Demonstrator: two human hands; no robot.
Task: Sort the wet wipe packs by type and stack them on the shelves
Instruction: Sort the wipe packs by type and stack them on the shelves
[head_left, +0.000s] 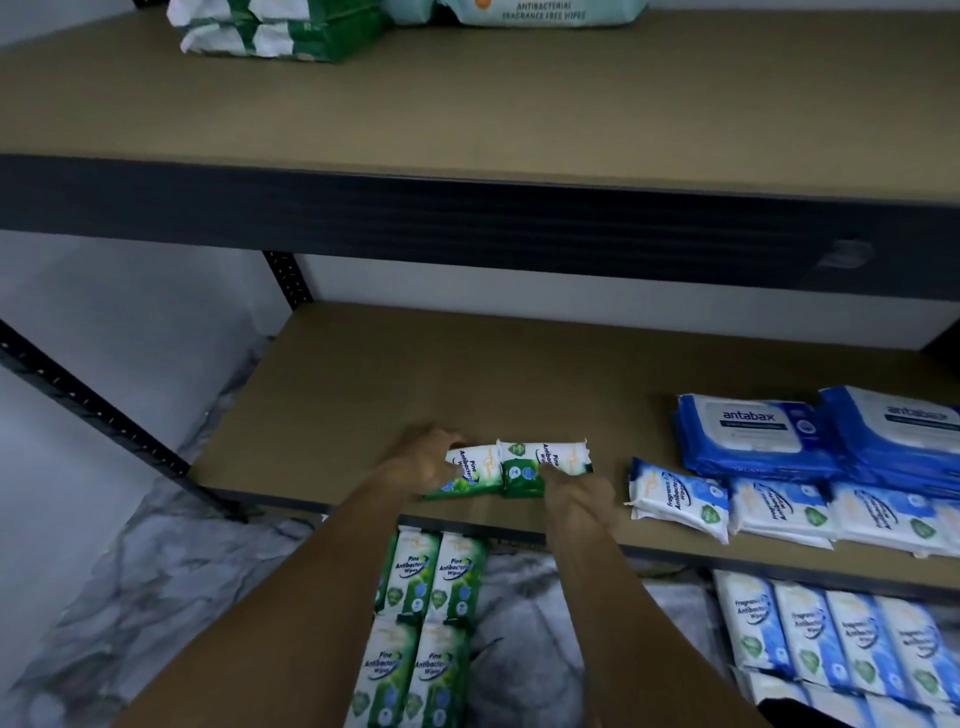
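A person is setting two green pine wipe packs side by side near the front edge of the middle shelf (415, 374), left of centre. The left hand (423, 460) is curling round the outer end of the left pack (470, 467), clamped on it. The right hand (576, 493) is laying fingers on the near edge of the right pack (540, 462), though blur is hiding whether it is pinching or only pressing. The danger is looking plain: both packs are lying close to the front edge, and a careless nudge or a pull on release is likely to send the slick film wrappers sliding off onto the floor packs (431, 587) below. Stacking more on such soft bases is also risking a lean toward the blue packs (675, 499) along the right front edge, mixing the types. Behind those, larger antabax packs (753, 436) are sitting in piles. The shelves are showing brown board on a dark steel frame; the upper shelf (467, 104) is carrying green and pale packs at its back edge. The floor (156, 597) is showing grey marbling, the wall plain white.
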